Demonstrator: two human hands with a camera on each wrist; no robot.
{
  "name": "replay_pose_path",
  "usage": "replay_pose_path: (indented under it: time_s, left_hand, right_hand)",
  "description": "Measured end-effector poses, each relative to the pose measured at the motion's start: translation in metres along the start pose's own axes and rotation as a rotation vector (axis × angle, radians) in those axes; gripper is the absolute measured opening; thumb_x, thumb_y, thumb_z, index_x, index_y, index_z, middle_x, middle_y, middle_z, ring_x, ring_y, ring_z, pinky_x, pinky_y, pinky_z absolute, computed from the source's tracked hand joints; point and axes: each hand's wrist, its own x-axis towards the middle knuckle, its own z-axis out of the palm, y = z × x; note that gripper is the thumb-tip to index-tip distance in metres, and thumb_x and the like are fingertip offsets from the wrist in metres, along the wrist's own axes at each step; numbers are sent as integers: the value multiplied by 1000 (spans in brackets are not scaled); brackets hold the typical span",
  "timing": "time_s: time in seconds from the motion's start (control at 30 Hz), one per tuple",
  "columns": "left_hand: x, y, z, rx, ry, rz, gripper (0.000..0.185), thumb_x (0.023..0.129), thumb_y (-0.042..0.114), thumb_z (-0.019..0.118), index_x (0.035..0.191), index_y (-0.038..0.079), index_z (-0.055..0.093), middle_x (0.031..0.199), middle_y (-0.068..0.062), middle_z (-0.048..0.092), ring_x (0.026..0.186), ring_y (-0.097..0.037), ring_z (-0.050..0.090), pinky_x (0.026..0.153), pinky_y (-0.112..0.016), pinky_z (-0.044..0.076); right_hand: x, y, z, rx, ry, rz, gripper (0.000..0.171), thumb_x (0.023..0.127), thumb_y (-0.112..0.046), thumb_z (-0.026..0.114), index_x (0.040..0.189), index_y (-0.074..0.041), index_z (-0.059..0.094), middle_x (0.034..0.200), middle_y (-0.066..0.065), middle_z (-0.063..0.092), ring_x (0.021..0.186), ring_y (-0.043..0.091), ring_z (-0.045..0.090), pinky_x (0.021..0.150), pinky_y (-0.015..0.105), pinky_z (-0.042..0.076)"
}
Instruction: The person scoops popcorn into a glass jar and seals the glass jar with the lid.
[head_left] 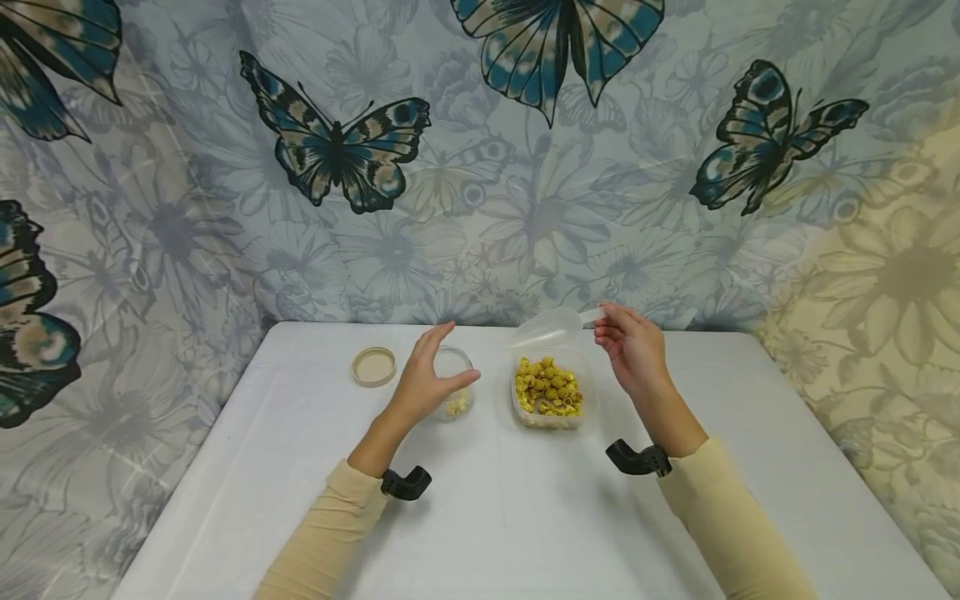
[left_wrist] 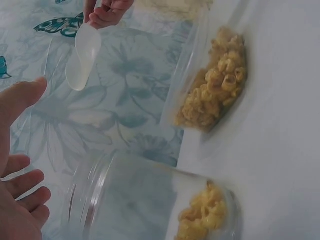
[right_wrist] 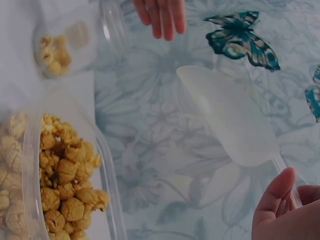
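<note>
My right hand (head_left: 632, 346) pinches the handle of a translucent white scoop (right_wrist: 235, 120). The scoop hangs above a clear square tub (head_left: 551, 422), which holds yellow caramel popcorn (head_left: 547, 385). In the right wrist view the scoop's bowl looks bare of popcorn. My left hand (head_left: 427, 375) is beside a clear glass jar (left_wrist: 135, 195), its thumb and fingers spread apart near the rim. A little popcorn (left_wrist: 202, 215) lies at the bottom of the jar. Part of the jar is hidden behind the left hand in the head view.
A round, pale gold-rimmed lid (head_left: 373, 367) lies on the white table (head_left: 495, 517), left of the jar. The table's back edge meets a hanging cloth (head_left: 480, 242) printed with butterflies and flowers. Each wrist wears a black camera mount (head_left: 408, 483).
</note>
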Motion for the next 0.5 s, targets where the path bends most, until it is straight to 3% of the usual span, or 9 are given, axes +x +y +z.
replay_pose_path:
  time_s: [0.5]
  left_hand:
    - [1,7,19,-11,-13,41,81,80,32,80,148,12,40,152,-12,39,142,-33,36,113,-58,33]
  right_hand:
    - [0,1,-17,41,26,-19,16,98,-10,56,92,-8,71,69,3,66,62,10,63,58,18,55]
